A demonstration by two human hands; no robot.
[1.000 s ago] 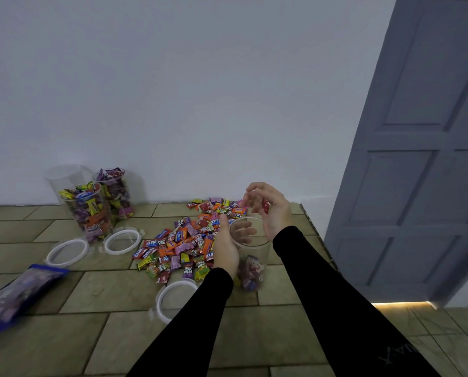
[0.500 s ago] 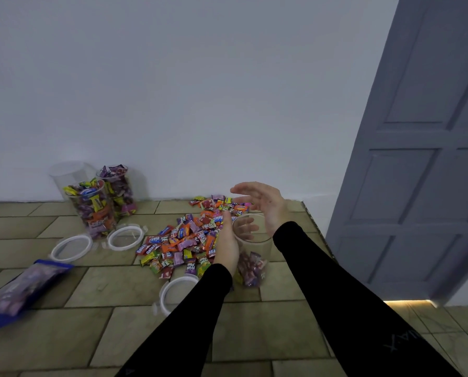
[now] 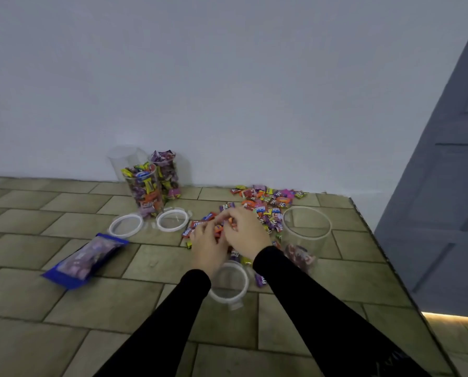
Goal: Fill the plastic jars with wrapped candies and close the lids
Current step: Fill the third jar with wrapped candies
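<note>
Two hands work a heap of wrapped candies (image 3: 265,206) on a tiled floor (image 3: 64,317), midway through filling a row of clear plastic jars. The step in hand looks like gathering: a fresh handful for the open jar (image 3: 306,235), which stands just right of the heap with only a shallow layer of sweets at its bottom. Two filled jars (image 3: 156,183) stand by the wall, well apart to the left, their white lids (image 3: 148,223) lying beside them on the floor; a third lid (image 3: 228,284) lies between the black-sleeved forearms. A blue candy bag (image 3: 83,259) lies further left. The next move calls for a firm scoop and a carry over the jar's rim without spilling. The left hand (image 3: 207,247) lies knuckles-up on the heap's near edge; the right hand (image 3: 245,232) arches beside it, touching. Both sets of fingers curl down into the wrappers, seemingly clamped on candies, though blur hides the exact hold.
</note>
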